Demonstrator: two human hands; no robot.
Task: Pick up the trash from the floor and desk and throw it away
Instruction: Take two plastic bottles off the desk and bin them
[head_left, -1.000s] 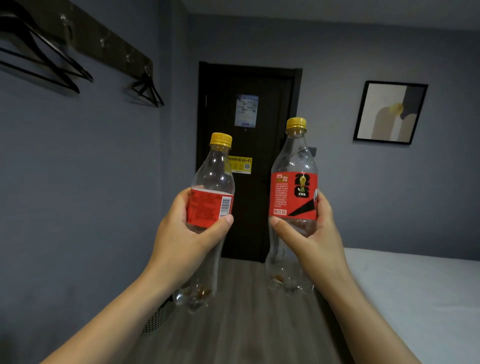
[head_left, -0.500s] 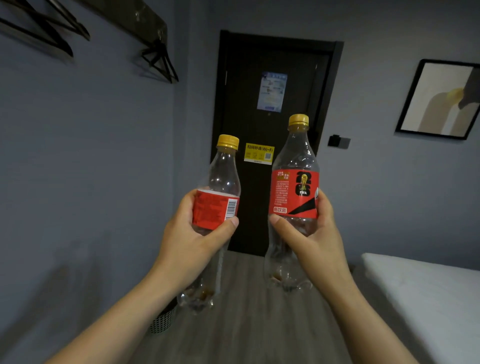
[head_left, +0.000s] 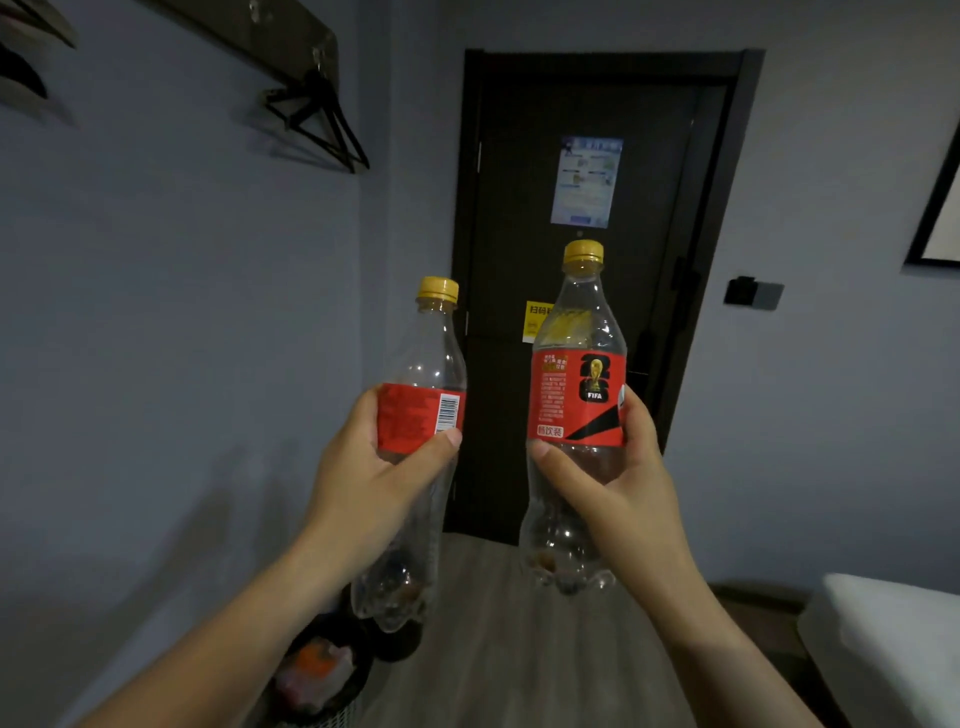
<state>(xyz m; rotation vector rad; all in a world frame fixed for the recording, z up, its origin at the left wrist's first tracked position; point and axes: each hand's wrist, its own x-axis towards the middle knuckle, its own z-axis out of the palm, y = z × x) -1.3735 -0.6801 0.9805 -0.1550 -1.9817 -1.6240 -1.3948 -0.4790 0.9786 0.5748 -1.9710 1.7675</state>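
Head view faces a dark door (head_left: 587, 291) with two notices stuck on it, black hangers (head_left: 322, 124) on the left wall, a bed corner (head_left: 893, 639) at lower right. Low on the wooden floor, a mesh trash bin (head_left: 324, 675) with wrappers inside sits partly hidden behind the left forearm. Both arms are raised forward. The left hand (head_left: 374, 478) wraps around the left bottle (head_left: 421, 415) at its red label; the right hand (head_left: 618, 488) grips the right bottle (head_left: 576, 400) below its label. Both bottles stand upright, nearly empty, yellow-capped, apart.
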